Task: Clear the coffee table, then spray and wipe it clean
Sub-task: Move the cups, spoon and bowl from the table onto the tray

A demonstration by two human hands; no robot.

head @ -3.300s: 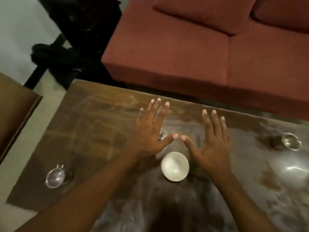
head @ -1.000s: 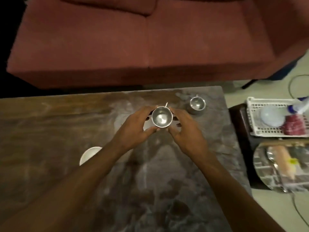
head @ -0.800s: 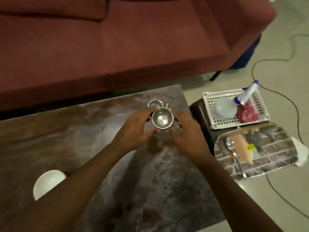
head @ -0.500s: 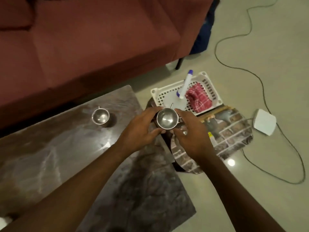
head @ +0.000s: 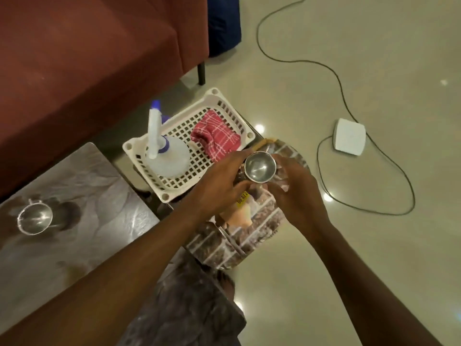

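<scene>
Both hands hold a small steel cup [head: 260,169] above a round patterned tray [head: 252,228] to the right of the coffee table [head: 82,196]. My left hand [head: 219,186] grips its left side and my right hand [head: 296,193] its right side. A second steel cup [head: 35,218] stands on the dusty table at the left. A clear spray bottle [head: 164,156] with a blue and white head and a red checked cloth [head: 215,139] lie in a white plastic basket [head: 232,111] beside the table.
A red sofa [head: 87,58] runs along the far side. On the shiny floor at the right lie a white box [head: 349,137] and a black cable [head: 331,71]. A dark blue object [head: 223,23] stands by the sofa's end.
My hands have carried the steel cup rightward, from over the table's edge to above the patterned tray. The view has swung right, so the table now sits at the left.
</scene>
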